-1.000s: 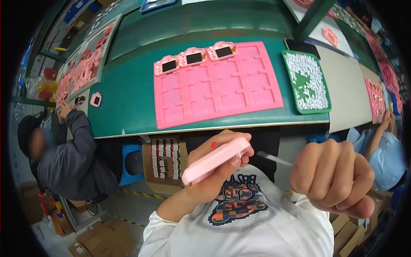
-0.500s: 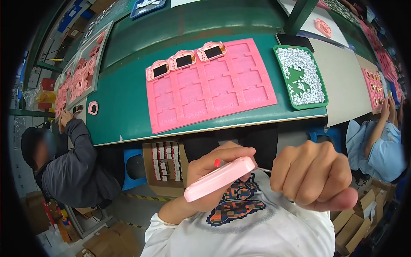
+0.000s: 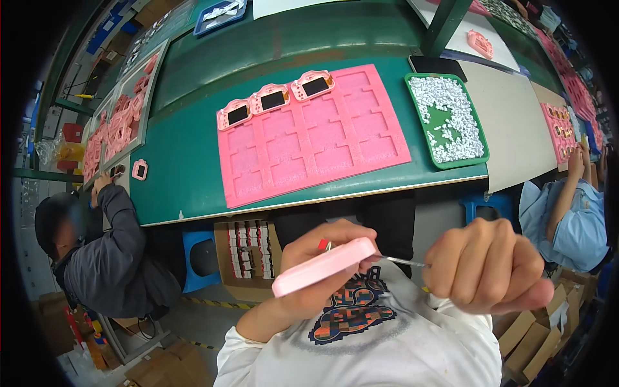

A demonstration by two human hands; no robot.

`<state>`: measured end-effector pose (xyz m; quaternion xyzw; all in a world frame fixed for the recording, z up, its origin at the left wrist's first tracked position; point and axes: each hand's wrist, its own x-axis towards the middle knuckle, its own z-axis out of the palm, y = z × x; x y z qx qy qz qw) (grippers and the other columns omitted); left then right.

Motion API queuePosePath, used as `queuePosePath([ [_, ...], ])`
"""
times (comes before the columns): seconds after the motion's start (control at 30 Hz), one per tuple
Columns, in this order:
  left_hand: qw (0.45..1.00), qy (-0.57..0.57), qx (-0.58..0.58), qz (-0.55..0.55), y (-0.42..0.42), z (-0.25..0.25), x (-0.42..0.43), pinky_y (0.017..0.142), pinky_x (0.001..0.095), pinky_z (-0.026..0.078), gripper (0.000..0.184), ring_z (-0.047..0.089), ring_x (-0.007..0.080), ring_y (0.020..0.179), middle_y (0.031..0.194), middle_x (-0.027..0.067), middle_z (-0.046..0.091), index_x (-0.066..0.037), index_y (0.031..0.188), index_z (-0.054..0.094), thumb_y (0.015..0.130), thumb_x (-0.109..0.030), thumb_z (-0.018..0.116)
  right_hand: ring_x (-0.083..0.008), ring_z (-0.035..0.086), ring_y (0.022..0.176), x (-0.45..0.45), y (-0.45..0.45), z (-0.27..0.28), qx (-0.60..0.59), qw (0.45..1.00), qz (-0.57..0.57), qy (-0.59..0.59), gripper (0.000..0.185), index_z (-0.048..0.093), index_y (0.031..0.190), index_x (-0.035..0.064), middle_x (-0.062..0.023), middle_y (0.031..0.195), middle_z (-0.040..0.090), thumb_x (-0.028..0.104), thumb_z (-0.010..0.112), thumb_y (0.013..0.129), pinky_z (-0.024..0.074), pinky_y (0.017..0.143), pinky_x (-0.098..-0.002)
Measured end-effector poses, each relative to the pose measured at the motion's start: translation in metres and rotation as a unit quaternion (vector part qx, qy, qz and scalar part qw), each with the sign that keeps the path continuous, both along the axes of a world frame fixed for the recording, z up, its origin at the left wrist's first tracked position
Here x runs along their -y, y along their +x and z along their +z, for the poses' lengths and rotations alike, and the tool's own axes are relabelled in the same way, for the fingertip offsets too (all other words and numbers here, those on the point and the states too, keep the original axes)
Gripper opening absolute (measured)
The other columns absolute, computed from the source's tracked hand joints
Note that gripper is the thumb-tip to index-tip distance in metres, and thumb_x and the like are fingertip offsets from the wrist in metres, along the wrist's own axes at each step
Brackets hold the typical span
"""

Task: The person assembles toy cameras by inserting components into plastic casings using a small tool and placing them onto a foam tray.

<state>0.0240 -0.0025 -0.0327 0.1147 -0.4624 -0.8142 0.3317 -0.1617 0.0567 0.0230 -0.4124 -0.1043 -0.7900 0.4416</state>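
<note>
My left hand [image 3: 303, 297] is closed around a pink plastic game console case [image 3: 322, 267], held tilted above my lap with its edge towards me. A small red piece [image 3: 323, 244] pokes up behind the case's upper side. To the right, my right hand [image 3: 483, 267] is a fist, knuckles towards the camera. From it a thin metal tool [image 3: 403, 261] points left to the case's right end. Its handle is hidden in the fist, and I cannot tell whether its tip touches the case.
On the green bench [image 3: 174, 187] lies a pink foam tray [image 3: 316, 161] with three console halves [image 3: 271, 99] along its far row. A green tray [image 3: 487, 151] holds many small white parts. Co-workers sit left and right. A cardboard box [image 3: 248, 290] stands below the bench.
My right hand has shifted right and slightly down, so more of the metal tool shows between fist and case. The pink case has moved slightly left. The view has shifted a little.
</note>
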Motion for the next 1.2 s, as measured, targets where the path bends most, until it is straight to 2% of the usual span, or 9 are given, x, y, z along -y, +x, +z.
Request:
queuePosePath([
  [0.1, 0.993, -0.033, 0.096, 0.055, -0.006, -0.002, 0.021, 0.077, 0.0317, 0.053, 0.038, 0.066, 0.0211, 0.084, 0.109, 0.0139, 0.070, 0.003, 0.120, 0.066, 0.084, 0.014, 0.067, -0.0146, 0.021, 0.039, 0.001, -0.030, -0.006, -0.047, 0.993, -0.079, 0.068, 0.041, 0.044, 0.071, 0.0108, -0.0022, 0.050, 0.037, 0.020, 0.061, 0.108, 0.0257, 0.038, -0.0310],
  [0.13, 0.964, -0.171, 0.196, 0.052, -0.003, -0.012, 0.044, 0.077, 0.0315, 0.053, 0.041, 0.067, 0.0213, 0.083, 0.105, 0.0124, 0.072, 0.001, 0.117, 0.067, 0.079, 0.017, 0.066, -0.0141, 0.031, 0.044, 0.005, -0.051, -0.019, -0.297, 0.888, -0.327, 0.124, 0.032, 0.050, 0.074, 0.0098, -0.0036, 0.055, 0.043, 0.017, 0.064, 0.103, 0.0336, 0.044, -0.0315],
  [0.17, 0.907, -0.304, 0.288, 0.051, -0.003, -0.017, 0.066, 0.076, 0.0313, 0.053, 0.043, 0.068, 0.0216, 0.082, 0.102, 0.0109, 0.074, 0.000, 0.113, 0.069, 0.075, 0.019, 0.065, -0.0135, 0.041, 0.049, 0.009, -0.071, -0.029, -0.504, 0.660, -0.531, 0.168, 0.023, 0.056, 0.077, 0.0088, -0.0050, 0.059, 0.050, 0.014, 0.067, 0.098, 0.0415, 0.050, -0.0320],
  [0.23, 0.843, -0.363, 0.389, 0.072, -0.010, -0.015, 0.099, 0.070, 0.0321, 0.052, 0.031, 0.067, 0.0210, 0.077, 0.086, 0.0099, 0.074, -0.001, 0.105, 0.071, 0.077, 0.011, 0.064, -0.0191, 0.057, 0.068, 0.017, -0.103, -0.043, -0.606, 0.494, -0.515, 0.352, 0.009, 0.068, 0.090, 0.0027, -0.0076, 0.080, 0.062, 0.011, 0.070, 0.091, 0.0492, 0.068, -0.0335],
  [0.27, 0.842, -0.369, 0.387, 0.067, -0.016, -0.012, 0.117, 0.070, 0.0321, 0.052, 0.031, 0.067, 0.0210, 0.077, 0.086, 0.0099, 0.074, -0.001, 0.105, 0.071, 0.077, 0.011, 0.064, -0.0191, 0.057, 0.068, 0.020, -0.127, -0.057, -0.602, 0.492, -0.520, 0.354, 0.009, 0.068, 0.090, 0.0027, -0.0076, 0.080, 0.062, 0.011, 0.070, 0.091, 0.0492, 0.068, -0.0335],
  [0.33, 0.770, -0.445, 0.456, 0.043, -0.037, -0.006, 0.151, 0.063, 0.0369, 0.049, 0.011, 0.066, 0.0256, 0.069, 0.076, 0.0137, 0.072, 0.002, 0.095, 0.071, 0.086, -0.002, 0.064, -0.0255, 0.064, 0.075, 0.025, -0.168, -0.089, -0.656, 0.333, -0.523, 0.431, 0.015, 0.074, 0.101, 0.0016, -0.0068, 0.095, 0.068, 0.013, 0.068, 0.093, 0.0522, 0.071, -0.0349],
  [0.5, 0.634, -0.619, 0.462, 0.044, -0.117, -0.001, 0.216, 0.064, 0.0476, 0.051, 0.025, 0.064, 0.0401, 0.067, 0.078, 0.0190, 0.072, 0.003, 0.085, 0.070, 0.094, -0.018, 0.060, -0.0320, 0.070, 0.079, 0.033, -0.199, -0.118, -0.722, 0.231, -0.485, 0.436, 0.020, 0.078, 0.107, 0.0056, -0.0085, 0.102, 0.070, 0.013, 0.068, 0.091, 0.0558, 0.073, -0.0397],
  [0.67, 0.506, -0.648, 0.569, -0.007, -0.179, -0.016, 0.255, 0.070, 0.0498, 0.054, 0.027, 0.067, 0.0422, 0.074, 0.088, 0.0197, 0.075, 0.002, 0.087, 0.073, 0.095, -0.019, 0.057, -0.0319, 0.070, 0.085, 0.043, -0.202, -0.125, -0.737, 0.247, -0.457, 0.432, 0.019, 0.078, 0.104, 0.0018, -0.0098, 0.102, 0.072, 0.010, 0.067, 0.091, 0.0565, 0.079, -0.0394],
  [1.2, 0.508, -0.694, 0.508, 0.041, -0.171, -0.053, 0.269, 0.078, 0.0500, 0.055, 0.027, 0.068, 0.0390, 0.090, 0.098, 0.0153, 0.075, -0.002, 0.089, 0.077, 0.095, -0.019, 0.057, -0.0349, 0.069, 0.087, 0.064, -0.200, -0.109, -0.719, 0.294, -0.421, 0.468, 0.016, 0.076, 0.090, -0.0015, -0.0144, 0.097, 0.074, 0.001, 0.061, 0.083, 0.0556, 0.082, -0.0422],
])
